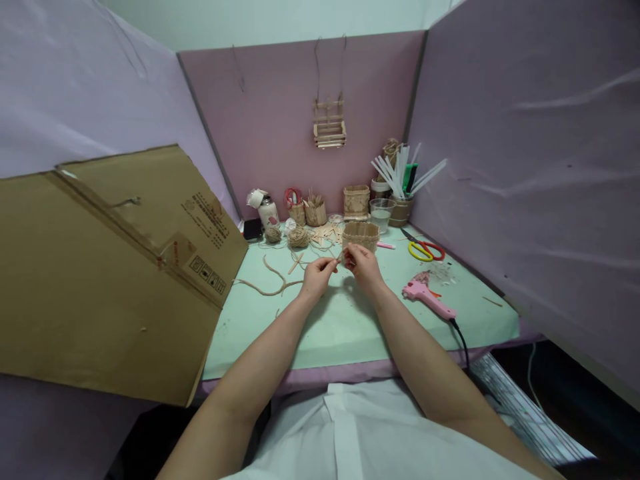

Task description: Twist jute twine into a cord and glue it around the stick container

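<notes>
The left hand [320, 275] and right hand [363, 267] each have their grip closed, thumb to fingers, on a thin strand [339, 258] between them, its details too small to make out. It sits over the worktop [340, 347], just in front of a tan basket [361, 231]. Loose cord [270, 292] lies leftward; rightward lie a pink glue gun [431, 301] and scissors [421, 251].

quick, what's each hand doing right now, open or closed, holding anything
Left hand: closed, fingertips pinching what looks like a thin strand.
Right hand: closed, fingertips apparently on the same strand; too small to be sure.
</notes>
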### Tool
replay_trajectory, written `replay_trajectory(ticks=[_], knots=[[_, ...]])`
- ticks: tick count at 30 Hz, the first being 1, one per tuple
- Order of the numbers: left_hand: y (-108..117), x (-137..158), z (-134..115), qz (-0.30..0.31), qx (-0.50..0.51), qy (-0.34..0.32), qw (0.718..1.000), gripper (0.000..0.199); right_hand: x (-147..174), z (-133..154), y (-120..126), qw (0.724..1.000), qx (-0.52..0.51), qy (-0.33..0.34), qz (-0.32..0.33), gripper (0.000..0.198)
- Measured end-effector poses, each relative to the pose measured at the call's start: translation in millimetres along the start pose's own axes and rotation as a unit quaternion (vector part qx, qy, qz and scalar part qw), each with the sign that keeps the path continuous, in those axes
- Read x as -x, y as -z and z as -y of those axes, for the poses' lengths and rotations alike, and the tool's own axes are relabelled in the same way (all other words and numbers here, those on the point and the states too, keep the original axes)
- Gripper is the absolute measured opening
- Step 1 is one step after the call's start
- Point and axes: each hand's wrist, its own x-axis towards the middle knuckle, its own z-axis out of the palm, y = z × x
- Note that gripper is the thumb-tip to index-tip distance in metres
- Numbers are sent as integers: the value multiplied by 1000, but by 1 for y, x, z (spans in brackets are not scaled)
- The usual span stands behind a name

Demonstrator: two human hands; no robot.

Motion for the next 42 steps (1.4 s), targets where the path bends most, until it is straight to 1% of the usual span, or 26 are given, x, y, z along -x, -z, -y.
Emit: replay_trajectory(ticks=[3,6,8,10,12,14,16,19,22,24,25,26,27,28,30,32,34,35,37,40,42], knots=[[-1,0,1,0,16,-15,1000,23,1,0,0,999,6,-49,6,47],[-2,-1,2,6,21,-29,999,20,4,-2,0,993,32,-94,59,46],[-3,-1,4,15,13,-34,999,19,5,-4,0,990,34,-90,99,40],[-2,-1,4,25,-2,-40,999,18,6,-5,1,991,25,-72,111,36],[-2,-1,5,37,-17,-45,998,17,5,-6,1,995,16,-59,83,34],[-2,0,4,51,-24,-51,997,16,4,-7,2,998,5,-54,40,34],[-2,1,4,65,-33,-56,996,16,2,-8,2,999,-6,-53,-1,34],[-3,2,3,78,-49,-54,994,17,-1,-9,3,997,-12,-58,-45,35],[-4,2,3,91,-53,-55,993,17,-3,-12,6,997,-7,-58,-56,37],[-4,2,4,87,-50,-59,993,16,-5,-15,8,997,29,-65,-44,38],[-3,1,4,76,-49,-59,994,17,-6,-17,9,995,62,-66,-39,39],[-2,0,5,58,-51,-56,995,17,-7,-19,9,992,105,-57,-40,39],[-1,-1,5,36,-56,-51,996,18,-8,-21,9,987,153,-36,-46,37],[1,-2,5,13,-61,-45,997,19,-8,-22,9,978,200,2,-58,33],[3,-4,6,-27,-74,-29,997,20,-6,-22,8,954,274,106,-68,21],[6,-6,7,-50,-81,-20,995,20,-1,-19,5,927,313,204,-34,14],[7,-8,9,-61,-85,-20,994,19,4,-15,2,907,329,260,31,15],[7,-8,10,-62,-87,-22,994,19,7,-13,1,900,334,273,59,15],[7,-8,11,-60,-97,-27,993,18,10,-9,0,891,343,286,88,11],[7,-8,13,-46,-115,-37,992,18,10,-8,-1,888,347,290,88,11],[7,-8,14,-41,-120,-39,991,18,9,-9,-1,892,341,284,83,12]])
